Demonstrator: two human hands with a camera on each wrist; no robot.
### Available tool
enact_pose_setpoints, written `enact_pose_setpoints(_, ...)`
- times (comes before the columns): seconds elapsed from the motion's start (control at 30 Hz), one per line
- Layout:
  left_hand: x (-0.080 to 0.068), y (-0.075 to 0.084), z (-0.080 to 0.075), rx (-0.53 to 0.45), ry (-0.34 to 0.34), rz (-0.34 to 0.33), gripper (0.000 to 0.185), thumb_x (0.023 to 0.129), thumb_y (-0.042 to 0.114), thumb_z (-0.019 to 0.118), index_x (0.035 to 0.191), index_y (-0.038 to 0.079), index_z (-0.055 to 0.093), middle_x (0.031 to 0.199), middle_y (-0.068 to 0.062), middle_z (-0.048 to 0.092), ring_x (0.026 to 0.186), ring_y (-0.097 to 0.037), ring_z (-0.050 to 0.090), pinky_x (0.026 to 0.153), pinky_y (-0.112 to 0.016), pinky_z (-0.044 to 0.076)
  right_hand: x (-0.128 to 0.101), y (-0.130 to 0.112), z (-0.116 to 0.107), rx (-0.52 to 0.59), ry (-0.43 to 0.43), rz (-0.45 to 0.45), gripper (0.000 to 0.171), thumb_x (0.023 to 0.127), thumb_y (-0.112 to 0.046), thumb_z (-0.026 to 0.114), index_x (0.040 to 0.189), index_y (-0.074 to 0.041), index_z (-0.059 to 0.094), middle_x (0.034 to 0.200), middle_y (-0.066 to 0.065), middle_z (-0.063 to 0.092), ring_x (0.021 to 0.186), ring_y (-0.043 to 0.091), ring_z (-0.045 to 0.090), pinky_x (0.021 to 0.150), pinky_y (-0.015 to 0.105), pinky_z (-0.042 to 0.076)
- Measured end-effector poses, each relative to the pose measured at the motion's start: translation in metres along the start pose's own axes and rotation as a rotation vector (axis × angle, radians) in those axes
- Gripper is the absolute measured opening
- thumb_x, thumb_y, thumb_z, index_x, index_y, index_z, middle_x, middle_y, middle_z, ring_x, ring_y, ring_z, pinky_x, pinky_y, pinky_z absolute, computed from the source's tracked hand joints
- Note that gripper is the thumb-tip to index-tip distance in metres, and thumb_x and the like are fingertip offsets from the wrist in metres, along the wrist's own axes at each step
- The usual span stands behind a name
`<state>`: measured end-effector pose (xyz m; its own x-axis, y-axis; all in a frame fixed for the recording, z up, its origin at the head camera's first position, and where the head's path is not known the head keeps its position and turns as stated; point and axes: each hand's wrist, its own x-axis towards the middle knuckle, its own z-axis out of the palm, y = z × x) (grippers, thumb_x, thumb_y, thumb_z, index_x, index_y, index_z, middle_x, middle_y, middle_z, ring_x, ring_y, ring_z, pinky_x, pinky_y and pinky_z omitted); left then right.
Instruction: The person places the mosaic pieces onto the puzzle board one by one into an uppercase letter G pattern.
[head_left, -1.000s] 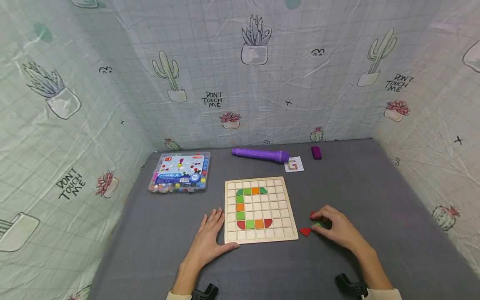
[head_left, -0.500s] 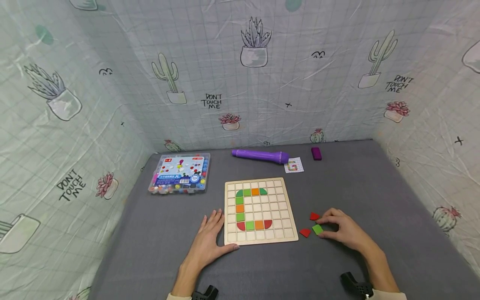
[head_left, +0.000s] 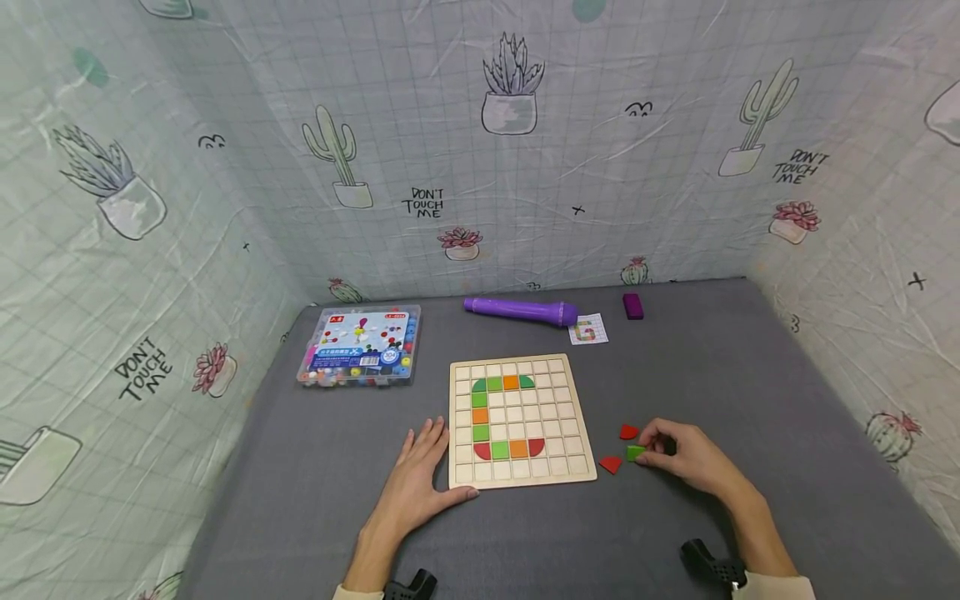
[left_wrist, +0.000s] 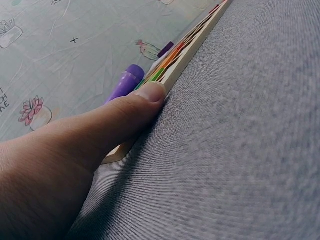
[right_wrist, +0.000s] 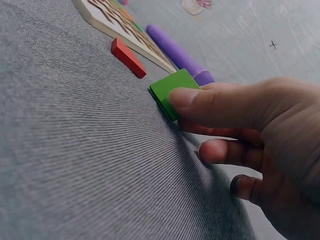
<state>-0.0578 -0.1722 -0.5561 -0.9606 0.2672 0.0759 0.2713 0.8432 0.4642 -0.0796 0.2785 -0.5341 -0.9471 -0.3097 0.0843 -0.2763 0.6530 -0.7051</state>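
Observation:
My right hand [head_left: 690, 458] pinches a green square tile [right_wrist: 167, 90] between thumb and fingers, just right of the wooden grid board [head_left: 555, 417]. The tile stands tilted, one face toward the right wrist camera; whether it touches the cloth I cannot tell. Two red pieces with a rounded side lie beside it, one behind [head_left: 628, 432] and another nearer the board [head_left: 611, 464]. My left hand [head_left: 412, 483] rests at the board's near left corner, fingers along the left side, thumb [left_wrist: 150, 92] on the front edge. Green, orange and red tiles form a C shape on the board.
Behind the board lies a purple microphone-shaped object [head_left: 521, 310], partly over a small pattern card [head_left: 588, 330]. A dark purple block [head_left: 633, 306] sits farther right. At the back left is a clear plastic case [head_left: 360, 346] of colourful parts. Printed fabric walls [head_left: 510, 183] enclose the grey cloth surface.
My right hand has drawn slightly right, uncovering the far red piece. The green tile, flat-looking half a second ago, is now tipped up in the pinch. The left hand has stayed put.

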Motion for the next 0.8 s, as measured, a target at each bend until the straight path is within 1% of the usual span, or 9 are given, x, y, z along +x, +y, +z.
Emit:
enact_pose_setpoints(0.17,0.000,0.000,0.001,0.002,0.015,0.009,0.110,0.073,0.076,0.070,0.156,0.012,0.037,0.165,-0.007,0.031,0.155,-0.027,0.024,0.130,-0.051,0.015,0.007,-0.003,-0.001,-0.015,-0.021,-0.002,0.017,0.083,-0.021,0.082,0.090,-0.021,0.067,0.077,-0.009,0.059,0.070,0.000,0.050,0.058,0.019,0.043)
enact_pose_setpoints(0.27,0.000,0.000,0.001,0.002,0.022,0.010,0.110,0.073,0.076,0.071,0.156,0.012,0.037,0.164,-0.007,0.032,0.155,-0.026,0.024,0.130,-0.051,0.015,0.015,-0.008,0.000,-0.003,-0.037,-0.007,0.015,0.084,-0.021,0.082,0.090,-0.021,0.067,0.077,-0.009,0.060,0.068,0.001,0.052,0.057,0.019,0.044)
enact_pose_setpoints(0.43,0.000,0.001,0.000,-0.001,0.003,-0.005,0.111,0.073,0.077,0.070,0.157,0.013,0.036,0.165,-0.005,0.029,0.156,-0.024,0.020,0.131,-0.048,0.012,0.031,-0.018,0.007,0.036,-0.070,-0.066,0.014,0.086,-0.020,0.080,0.095,-0.021,0.069,0.079,-0.010,0.063,0.068,0.001,0.054,0.058,0.019,0.048)
enact_pose_setpoints(0.53,0.000,0.001,0.000,-0.008,-0.003,-0.005,0.110,0.073,0.077,0.070,0.157,0.013,0.036,0.165,-0.006,0.029,0.156,-0.024,0.020,0.131,-0.049,0.012,0.041,-0.023,0.013,0.048,-0.086,-0.109,0.012,0.087,-0.019,0.078,0.097,-0.020,0.071,0.080,-0.010,0.064,0.068,0.001,0.053,0.058,0.019,0.048)
enact_pose_setpoints(0.8,-0.001,0.000,0.001,0.003,0.025,0.014,0.110,0.073,0.074,0.072,0.155,0.010,0.038,0.164,-0.009,0.032,0.155,-0.028,0.024,0.130,-0.052,0.015,0.061,-0.043,0.026,0.054,-0.126,-0.145,0.010,0.091,-0.017,0.075,0.100,-0.016,0.072,0.082,-0.008,0.063,0.070,0.002,0.051,0.059,0.019,0.047)
